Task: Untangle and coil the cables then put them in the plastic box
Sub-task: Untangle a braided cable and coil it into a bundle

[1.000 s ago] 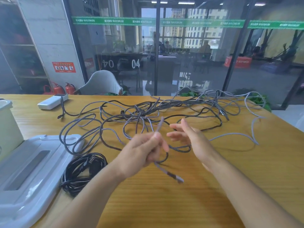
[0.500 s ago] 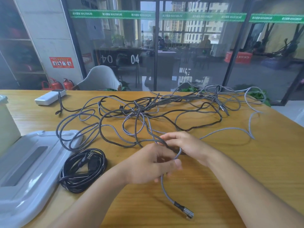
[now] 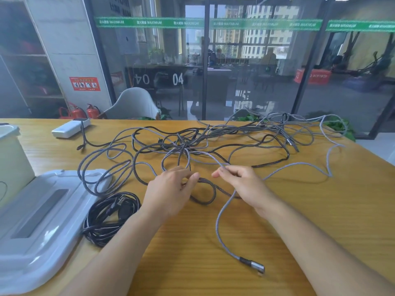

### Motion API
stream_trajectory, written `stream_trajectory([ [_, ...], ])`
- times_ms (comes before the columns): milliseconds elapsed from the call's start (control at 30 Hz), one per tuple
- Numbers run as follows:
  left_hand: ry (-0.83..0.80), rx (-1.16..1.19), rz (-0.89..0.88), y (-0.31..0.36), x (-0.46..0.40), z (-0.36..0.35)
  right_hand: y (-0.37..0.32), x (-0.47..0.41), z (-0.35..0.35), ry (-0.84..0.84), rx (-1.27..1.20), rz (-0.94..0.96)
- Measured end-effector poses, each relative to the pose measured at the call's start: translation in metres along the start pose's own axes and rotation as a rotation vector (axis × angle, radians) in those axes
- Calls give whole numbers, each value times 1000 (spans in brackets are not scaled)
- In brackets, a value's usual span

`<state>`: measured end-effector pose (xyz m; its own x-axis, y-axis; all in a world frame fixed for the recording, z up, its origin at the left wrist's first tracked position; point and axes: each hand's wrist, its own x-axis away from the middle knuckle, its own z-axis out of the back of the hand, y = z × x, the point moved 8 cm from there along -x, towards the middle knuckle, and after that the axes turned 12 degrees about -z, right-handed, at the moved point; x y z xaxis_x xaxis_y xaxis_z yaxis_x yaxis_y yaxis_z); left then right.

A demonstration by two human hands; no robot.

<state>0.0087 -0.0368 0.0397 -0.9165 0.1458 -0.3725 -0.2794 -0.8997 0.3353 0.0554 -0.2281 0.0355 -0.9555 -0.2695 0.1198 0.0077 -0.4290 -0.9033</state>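
1. A wooden table [image 3: 320, 210] is seen from above, filling the lower half of the frame; two bare forearms reach in from the bottom edge.
2. Two hands are counted. The left hand [image 3: 168, 193], at centre frame, is curled round a dark braided cable [image 3: 208, 184] that loops just to its right.
3. The right hand [image 3: 241, 182], just right of centre, pinches a grey braided cable [image 3: 220, 223] between thumb and fingers; the fingertips are partly hidden by the knuckles.
4. This grey cable runs down from the hand to one metal plug [image 3: 254, 264] lying on the table at lower centre.
5. A tangle of cables [image 3: 192, 142] is spread across the middle of the frame, from left to the far right edge of the table. Grey and black strands are mixed; their number cannot be counted.
6. One coiled black cable [image 3: 109, 216] lies at lower left, apart from the tangle and beside a white lid [image 3: 38, 231].
7. The plastic box [image 3: 10, 163] is cut off by the left edge of the frame; its inside is not visible.
8. One white power bank [image 3: 70, 128] lies at upper left of the table.
9. One grey chair [image 3: 132, 103] is seen behind the table, and two red fire extinguishers [image 3: 85, 111] to its left.
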Motion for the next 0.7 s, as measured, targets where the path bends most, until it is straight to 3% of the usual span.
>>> stream_trajectory([
  [100,-8,-16,46,-9,-1,-2,-8,-1,27,225,34,163],
  [200,-28,-34,85,-19,-4,-7,-22,12,59,399,-101,366],
  [367,-47,-72,172,-32,-6,-10,-29,30,91,561,-289,552],
  [600,81,-91,242,-44,-13,-1,-13,25,129,608,-575,526],
  [700,117,-84,245,-48,-15,-2,-4,17,133,484,-871,467],
])
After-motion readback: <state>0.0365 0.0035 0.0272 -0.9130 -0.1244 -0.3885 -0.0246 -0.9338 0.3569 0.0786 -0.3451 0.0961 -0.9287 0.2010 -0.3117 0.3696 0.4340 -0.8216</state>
